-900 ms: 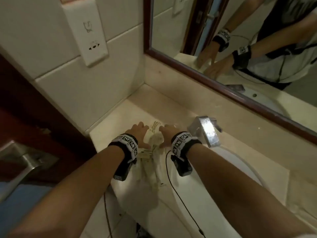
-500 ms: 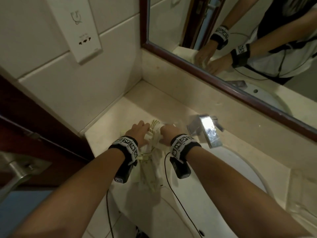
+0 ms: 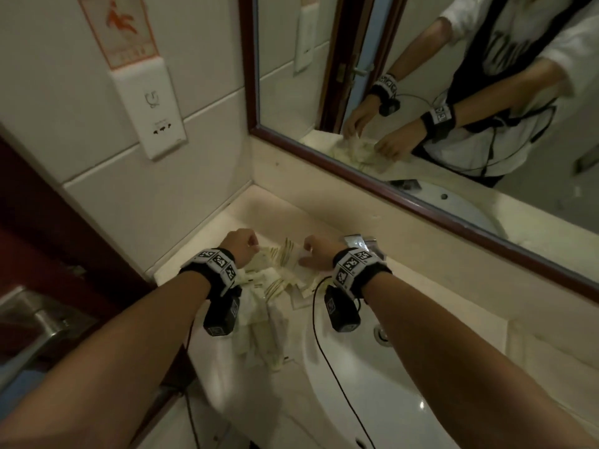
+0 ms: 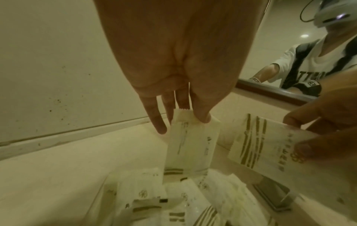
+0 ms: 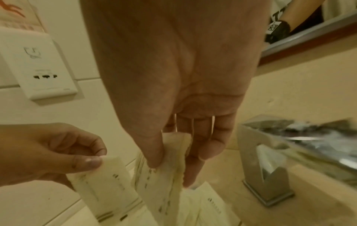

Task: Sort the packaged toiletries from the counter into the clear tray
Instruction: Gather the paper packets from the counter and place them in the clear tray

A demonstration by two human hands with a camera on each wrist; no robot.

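A heap of white and cream toiletry packets (image 3: 264,314) lies on the counter left of the basin. Some of them sit inside a clear tray (image 4: 100,197) whose rim shows only faintly. My left hand (image 3: 246,246) hangs over the far end of the heap. Its thumb and fingers (image 4: 181,122) pinch the top edge of a white sachet (image 4: 189,143), which dangles upright. My right hand (image 3: 316,252) pinches a cream packet with brown stripes (image 5: 166,180) between thumb and fingers (image 5: 172,171), just right of the sachet.
A chrome faucet (image 3: 359,243) stands right behind the right hand, with the white basin (image 3: 405,384) below it. The mirror (image 3: 421,92) runs along the back wall. A wall socket (image 3: 158,124) and a metal door handle (image 3: 29,325) are at the left.
Both hands have come up off the heap and moved slightly apart, each now pinching a packet. The head view has tilted upward.
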